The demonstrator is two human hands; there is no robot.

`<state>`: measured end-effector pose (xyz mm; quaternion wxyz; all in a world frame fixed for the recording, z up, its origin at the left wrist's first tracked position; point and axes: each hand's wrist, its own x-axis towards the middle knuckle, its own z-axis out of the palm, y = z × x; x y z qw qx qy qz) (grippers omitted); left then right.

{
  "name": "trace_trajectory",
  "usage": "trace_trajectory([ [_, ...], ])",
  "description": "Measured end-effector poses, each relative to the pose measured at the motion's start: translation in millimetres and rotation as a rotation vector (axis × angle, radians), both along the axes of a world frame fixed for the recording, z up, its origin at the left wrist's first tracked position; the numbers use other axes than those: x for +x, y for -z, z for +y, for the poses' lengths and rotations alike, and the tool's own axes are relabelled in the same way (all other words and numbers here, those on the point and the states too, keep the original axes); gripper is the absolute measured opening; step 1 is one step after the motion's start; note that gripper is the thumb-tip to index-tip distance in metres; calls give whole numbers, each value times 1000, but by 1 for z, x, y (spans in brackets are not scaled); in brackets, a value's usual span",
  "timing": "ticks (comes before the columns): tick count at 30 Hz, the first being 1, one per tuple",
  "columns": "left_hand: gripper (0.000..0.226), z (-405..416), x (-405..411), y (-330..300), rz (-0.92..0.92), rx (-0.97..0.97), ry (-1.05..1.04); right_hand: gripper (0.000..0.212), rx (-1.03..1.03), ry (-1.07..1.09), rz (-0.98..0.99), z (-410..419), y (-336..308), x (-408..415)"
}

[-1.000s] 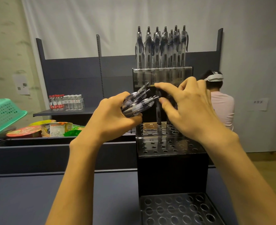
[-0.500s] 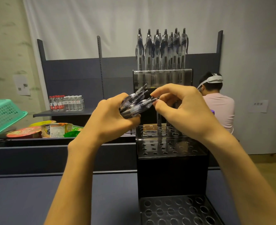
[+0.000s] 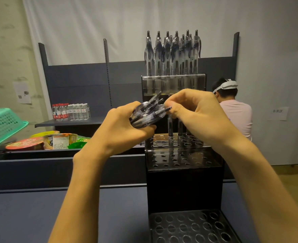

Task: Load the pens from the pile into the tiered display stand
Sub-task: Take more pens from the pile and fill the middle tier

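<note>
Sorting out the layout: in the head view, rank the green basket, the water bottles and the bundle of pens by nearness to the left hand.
1. Bundle of pens, gripped in the left hand.
2. Water bottles, on the shelf behind, leftward.
3. Green basket, far left edge.

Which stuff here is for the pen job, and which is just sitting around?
For the job: bundle of pens gripped by the left hand; right hand pinching one pen; display stand.

Lying about: green basket; water bottles; snack packets.
</note>
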<state>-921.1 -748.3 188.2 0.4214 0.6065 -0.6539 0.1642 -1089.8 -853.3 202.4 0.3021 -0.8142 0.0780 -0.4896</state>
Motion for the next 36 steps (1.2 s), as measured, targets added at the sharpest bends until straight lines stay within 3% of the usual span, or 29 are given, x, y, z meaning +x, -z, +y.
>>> trace_trajectory([
  [8,44,4,-3,-1,54,23,14,14,310,36,-356,-10,-7,-9],
  [12,36,3,3,1,52,-4,-28,9,273,79,-498,-16,-9,-17],
  [24,29,2,5,2,50,-47,-70,17,-43,119,-331,-6,3,2],
  [36,36,0,6,1,51,-49,-62,28,-286,315,-244,4,1,7],
])
